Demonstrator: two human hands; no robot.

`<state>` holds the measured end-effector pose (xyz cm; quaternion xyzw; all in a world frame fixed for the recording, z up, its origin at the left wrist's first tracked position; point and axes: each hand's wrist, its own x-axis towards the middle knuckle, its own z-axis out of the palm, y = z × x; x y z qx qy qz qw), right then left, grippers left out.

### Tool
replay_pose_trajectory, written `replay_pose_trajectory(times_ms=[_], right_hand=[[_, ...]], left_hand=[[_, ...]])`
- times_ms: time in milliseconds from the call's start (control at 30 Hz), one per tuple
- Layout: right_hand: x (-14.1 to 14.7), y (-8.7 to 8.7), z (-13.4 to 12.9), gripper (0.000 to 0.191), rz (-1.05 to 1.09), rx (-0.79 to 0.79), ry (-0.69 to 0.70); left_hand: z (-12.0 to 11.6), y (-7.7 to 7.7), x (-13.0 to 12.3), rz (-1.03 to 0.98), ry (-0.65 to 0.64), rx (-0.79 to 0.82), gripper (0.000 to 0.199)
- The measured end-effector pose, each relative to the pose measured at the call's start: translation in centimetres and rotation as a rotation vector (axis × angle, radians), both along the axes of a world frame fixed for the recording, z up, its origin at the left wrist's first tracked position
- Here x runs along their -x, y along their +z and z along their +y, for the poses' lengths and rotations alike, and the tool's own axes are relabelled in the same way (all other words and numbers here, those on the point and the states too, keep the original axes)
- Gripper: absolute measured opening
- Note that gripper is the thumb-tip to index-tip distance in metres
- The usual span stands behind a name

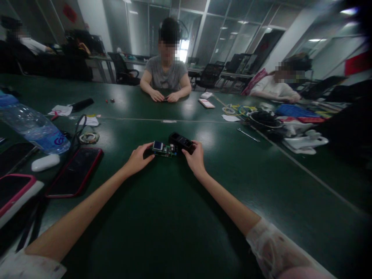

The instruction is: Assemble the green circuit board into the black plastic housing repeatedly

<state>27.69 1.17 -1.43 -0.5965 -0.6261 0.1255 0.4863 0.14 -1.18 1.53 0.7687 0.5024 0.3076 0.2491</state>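
Observation:
Between thumb and fingers, my left hand (140, 159) grips the left end of a green circuit board (165, 151) with a small square screen on top. My right hand (196, 158) is closed on the right end of a black rectangular case (179, 140), which has openings in its upper face. Board and case lie close together over the table middle, the case slightly farther back. Whether they touch, I cannot tell. Some fingertips of both hands are hidden behind these things.
A water bottle (37, 128), a red-edged phone (76, 172) and a white oval case (45, 162) are at left. A wrench (248, 135) and a cable heap (264, 119) lie at right. A person (166, 73) sits opposite, both hands on the green table (162, 224).

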Motion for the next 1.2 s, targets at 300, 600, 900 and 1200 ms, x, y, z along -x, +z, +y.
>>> replay_pose_trajectory(times_ms=[300, 600, 900, 1200], right_hand=[[0.5, 1.6, -1.2, 0.064, -0.040, 0.015, -0.056], [0.2, 0.6, -0.3, 0.048, 0.082, -0.011, 0.030], [1.5, 2.8, -1.7, 0.048, 0.276, -0.146, 0.223], [2.1, 3.4, -2.4, 0.050, 0.151, -0.111, 0.437]], left_hand=[[0.1, 0.0, 0.0, -0.064, -0.040, -0.007, 0.059], [0.0, 0.0, 0.1, -0.065, -0.048, -0.008, 0.058], [0.3, -0.1, 0.0, -0.094, -0.070, -0.049, 0.058], [0.7, -0.9, 0.2, -0.070, -0.058, -0.082, 0.062]])
